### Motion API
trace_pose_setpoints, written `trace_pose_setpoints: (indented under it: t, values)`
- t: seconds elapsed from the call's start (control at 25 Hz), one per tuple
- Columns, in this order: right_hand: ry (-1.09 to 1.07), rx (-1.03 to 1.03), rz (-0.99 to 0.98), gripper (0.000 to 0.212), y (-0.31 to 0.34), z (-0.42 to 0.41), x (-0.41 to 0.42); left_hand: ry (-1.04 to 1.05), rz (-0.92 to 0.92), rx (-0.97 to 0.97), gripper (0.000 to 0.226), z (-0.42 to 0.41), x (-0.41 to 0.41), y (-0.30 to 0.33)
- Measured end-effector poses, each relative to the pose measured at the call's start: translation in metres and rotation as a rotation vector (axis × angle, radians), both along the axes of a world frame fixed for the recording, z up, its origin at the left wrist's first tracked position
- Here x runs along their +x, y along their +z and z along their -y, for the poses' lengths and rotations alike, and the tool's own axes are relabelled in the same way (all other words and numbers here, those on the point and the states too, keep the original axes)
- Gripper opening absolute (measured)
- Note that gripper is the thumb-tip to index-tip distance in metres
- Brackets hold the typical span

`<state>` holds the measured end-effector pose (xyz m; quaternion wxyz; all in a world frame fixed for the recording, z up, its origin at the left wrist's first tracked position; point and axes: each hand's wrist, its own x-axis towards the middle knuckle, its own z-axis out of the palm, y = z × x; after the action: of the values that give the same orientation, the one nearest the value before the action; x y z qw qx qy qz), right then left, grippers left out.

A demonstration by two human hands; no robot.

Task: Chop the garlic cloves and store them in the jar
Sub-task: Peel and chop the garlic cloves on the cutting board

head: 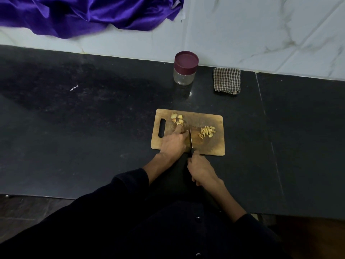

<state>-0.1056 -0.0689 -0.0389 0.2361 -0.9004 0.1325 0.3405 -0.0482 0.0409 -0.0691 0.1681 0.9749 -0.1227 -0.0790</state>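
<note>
A wooden cutting board (209,146) lies on the black counter. Whole garlic cloves (177,118) sit near its far left corner and a pile of chopped garlic (207,131) lies toward the right. My left hand (174,142) rests on the board with its fingertips curled over a clove beside the blade; the clove itself is mostly hidden. My right hand (200,170) grips the black handle of a knife (190,137), whose blade stands on the board just right of my left fingertips. A clear jar (184,75) with a maroon lid on stands behind the board.
A folded checkered cloth (226,81) lies right of the jar by the white marble wall. A purple satin cloth (84,14) drapes over the wall at the far left. The counter's front edge runs just below my forearms.
</note>
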Motion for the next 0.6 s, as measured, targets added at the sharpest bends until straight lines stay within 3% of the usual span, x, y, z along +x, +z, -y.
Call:
trace_pose_setpoints:
  t: [0.12,0.36,0.6]
  values:
    - [-0.055,-0.023,0.041,0.031,-0.002,0.009,-0.001,0.012,-0.006,-0.045,0.046,-0.001,-0.002,-0.002]
    - [0.003,0.023,0.05,0.032,0.006,0.01,-0.006,0.115,-0.087,-0.345,0.038,-0.01,0.003,-0.009]
    - [0.09,0.021,0.063,0.029,0.003,0.0,-0.002,0.133,-0.063,-0.384,0.036,-0.011,0.002,-0.012]
